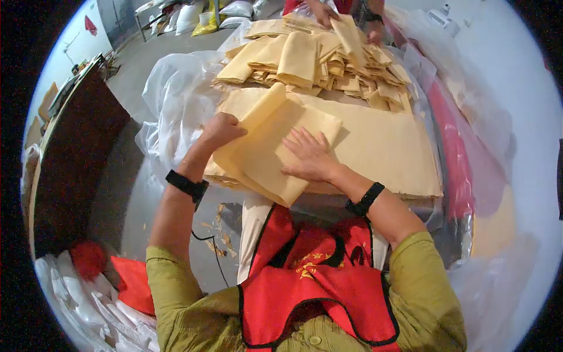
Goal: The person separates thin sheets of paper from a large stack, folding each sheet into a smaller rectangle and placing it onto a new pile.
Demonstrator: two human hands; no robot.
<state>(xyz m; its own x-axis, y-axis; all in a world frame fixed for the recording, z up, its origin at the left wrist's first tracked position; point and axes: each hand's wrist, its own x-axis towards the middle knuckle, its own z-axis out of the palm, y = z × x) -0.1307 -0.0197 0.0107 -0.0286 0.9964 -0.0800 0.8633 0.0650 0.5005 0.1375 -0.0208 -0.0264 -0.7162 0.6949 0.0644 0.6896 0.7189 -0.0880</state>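
A thin, pale yellow sheet (270, 141), soft like cloth or bean-curd skin, lies partly folded in front of me. My left hand (224, 132) pinches its raised left side, where the edge curls up and over. Flat on the sheet's right part rests my right hand (311, 155), fingers spread and palm down. Beneath it is a stack of wide, flat yellow sheets (387, 146), reaching right to the table's near edge. One corner of the folded sheet hangs over that edge toward me.
Folded yellow sheets (299, 58) form a heap at the table's far side. Another person's hand (322, 13) holds one there. Clear plastic (185, 88) drapes the left side. A dark board (73, 141) stands at left; white sacks (88, 305) lie below it.
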